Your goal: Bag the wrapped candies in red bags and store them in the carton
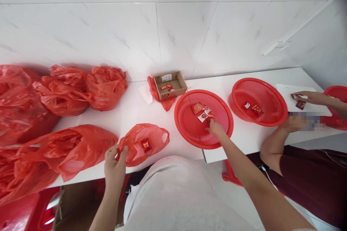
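Note:
My left hand (116, 160) pinches the near left rim of a red plastic bag (159, 130), whose mouth is spread open. Inside that bag lies a small red packet (146, 145) with gold print. My right hand (215, 129) reaches over the near right rim of a red perforated basket (187, 133). Its fingertips close on a small red packet (210, 118), partly hidden by the fingers. Beside it in the basket are a white-and-red packet (202, 116) and a red-and-gold packet (198, 107).
Filled red bags (107, 88) crowd the left side of the white table (165, 153). An open cardboard box (169, 94) with packets stands near the wall. To the right, a second red basket (244, 113) holds packets. Beyond it, a co-worker's hand (306, 97) holds small packets.

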A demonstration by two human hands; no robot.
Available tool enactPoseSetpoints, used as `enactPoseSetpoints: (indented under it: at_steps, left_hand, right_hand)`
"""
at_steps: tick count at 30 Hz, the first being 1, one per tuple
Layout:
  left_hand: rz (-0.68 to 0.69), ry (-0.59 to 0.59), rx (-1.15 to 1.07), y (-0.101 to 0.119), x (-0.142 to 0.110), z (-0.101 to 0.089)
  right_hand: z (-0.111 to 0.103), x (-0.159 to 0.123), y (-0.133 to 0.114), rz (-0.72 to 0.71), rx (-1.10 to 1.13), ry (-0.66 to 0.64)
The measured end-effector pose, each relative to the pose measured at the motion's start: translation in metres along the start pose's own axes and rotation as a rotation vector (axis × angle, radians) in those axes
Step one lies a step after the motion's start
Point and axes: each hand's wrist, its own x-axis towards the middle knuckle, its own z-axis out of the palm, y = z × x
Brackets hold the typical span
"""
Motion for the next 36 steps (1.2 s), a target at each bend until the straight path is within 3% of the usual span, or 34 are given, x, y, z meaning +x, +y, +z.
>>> enactPoseSetpoints:
  at_steps: [3, 7, 14, 17, 22, 27, 29, 31, 33, 36]
  left_hand:
    - [0.030, 0.035, 0.013, 0.007, 0.002, -0.003]
    - [-0.009, -0.046, -0.141, 0.023, -0.005, 0.002]
    - [-0.192, -0.209, -0.743, 0.053, -0.014, 0.030]
    - [-0.212, -0.261, -0.860, 0.065, -0.015, 0.033]
    - [-0.259, -0.284, -0.927, 0.064, -0.017, 0.030]
    - [-0.320, -0.155, -0.941, 0.042, -0.016, 0.033]
    - [-0.321, -0.097, -0.898, 0.035, -0.015, 0.034]
    - [-0.287, -0.063, -0.841, 0.029, -0.016, 0.032]
    - [-0.247, -0.056, -0.757, 0.024, -0.018, 0.030]
    - [-0.190, -0.046, -0.576, 0.020, -0.022, 0.024]
  right_hand:
    - [0.007, -0.001, -0.007, 0.004, 0.224, -0.096]
    - [0.005, -0.010, -0.027, -0.061, 0.562, -0.282]
    - [-0.002, -0.046, -0.068, -0.207, 1.217, -0.582]
    - [-0.007, -0.062, -0.084, -0.218, 1.413, -0.680]
    - [-0.002, -0.093, -0.117, -0.360, 1.303, -0.660]
    - [0.035, -0.129, -0.155, -0.770, 0.706, -0.423]
    - [0.042, -0.132, -0.158, -0.850, 0.528, -0.378]
    - [0.038, -0.120, -0.151, -0.813, 0.507, -0.310]
    - [0.025, -0.094, -0.133, -0.707, 0.453, -0.148]
    - [0.002, -0.045, -0.096, -0.491, 0.183, 0.096]
